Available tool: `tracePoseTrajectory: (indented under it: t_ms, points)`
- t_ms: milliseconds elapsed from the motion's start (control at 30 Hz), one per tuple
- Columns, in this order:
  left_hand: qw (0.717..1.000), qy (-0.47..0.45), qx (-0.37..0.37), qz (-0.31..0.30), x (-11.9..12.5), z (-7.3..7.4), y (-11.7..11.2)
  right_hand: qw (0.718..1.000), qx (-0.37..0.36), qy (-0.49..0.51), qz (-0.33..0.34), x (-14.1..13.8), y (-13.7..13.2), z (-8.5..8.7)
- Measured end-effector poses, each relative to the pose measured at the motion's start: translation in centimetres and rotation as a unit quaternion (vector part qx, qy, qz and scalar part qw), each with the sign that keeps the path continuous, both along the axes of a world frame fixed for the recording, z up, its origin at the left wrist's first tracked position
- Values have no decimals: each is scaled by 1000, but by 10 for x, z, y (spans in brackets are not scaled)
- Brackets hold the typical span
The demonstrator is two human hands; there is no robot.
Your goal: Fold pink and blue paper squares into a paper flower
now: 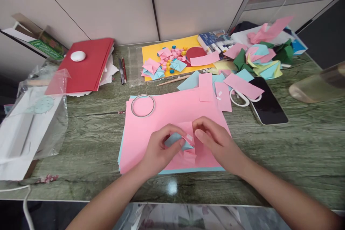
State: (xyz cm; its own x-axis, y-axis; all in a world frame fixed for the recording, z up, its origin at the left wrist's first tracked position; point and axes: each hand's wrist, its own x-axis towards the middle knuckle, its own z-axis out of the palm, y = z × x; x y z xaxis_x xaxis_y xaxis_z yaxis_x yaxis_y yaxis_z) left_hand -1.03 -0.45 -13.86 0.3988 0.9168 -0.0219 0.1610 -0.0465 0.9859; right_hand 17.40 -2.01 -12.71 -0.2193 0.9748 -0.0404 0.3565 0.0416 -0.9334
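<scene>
Over a stack of pink sheets [161, 111], my left hand [159, 147] pinches a small folded paper piece [174, 139] in light blue and pink between thumb and fingers. A small white tab [189, 137] shows on its pink part. Against that piece stands a pink paper strip [185, 127], whose right edge meets the curled fingers of my right hand [219, 145]. The right thumb and index finger appear closed on this edge, though the contact is partly hidden. A roll of clear tape [143, 115] lies on the stack's upper left.
White-handled scissors [239, 102] and a phone [269, 104] lie to the right, near pink strips [223, 97]. Behind are folded paper pieces on a yellow sheet [149, 53], a wooden stick [174, 80] and a marker box [211, 39]. Red folders [88, 64] and plastic packaging [51, 125] occupy the left.
</scene>
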Motion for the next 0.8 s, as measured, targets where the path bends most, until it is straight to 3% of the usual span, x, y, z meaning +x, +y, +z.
tracePoseTrajectory:
  t_ms: [100, 200, 600, 800]
  points:
    - [1000, 12, 25, 15, 0, 0, -1, 981, 175, -67, -48, -1, -4, 2]
    - [998, 29, 52, 18, 0, 0, -3, 955, 260, -144, -10, -3, -8, 3]
    - [978, 73, 194, -14, 0, -8, -8, 940, 272, -202, 36, -3, -10, -1]
    - [967, 117, 226, -19, 1, -6, -9, 936, 270, -212, 76, -2, -7, -3]
